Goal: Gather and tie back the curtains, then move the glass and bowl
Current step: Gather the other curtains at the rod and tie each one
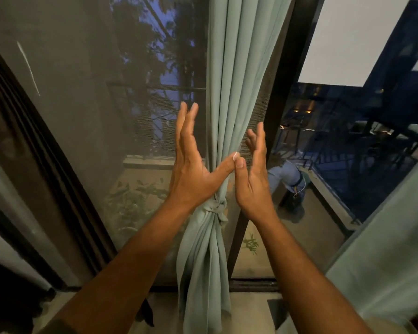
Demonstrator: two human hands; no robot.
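A pale green curtain (229, 75) hangs in front of the window, gathered into one bunch and cinched by a knot (215, 208) of the same cloth. Below the knot the cloth falls loose to the sill. My left hand (191, 165) is raised on the left of the bunch, fingers straight and apart, holding nothing. My right hand (251, 174) stands on the right of the bunch, also flat and open. The two thumb tips touch in front of the curtain, just above the knot. No glass or bowl is in view.
A mesh window screen (101, 116) fills the left, with a dark frame post (282, 80) right of the curtain. A brown curtain (17, 131) hangs at far left and another pale green curtain (391, 249) at lower right. The sill (249, 300) runs below.
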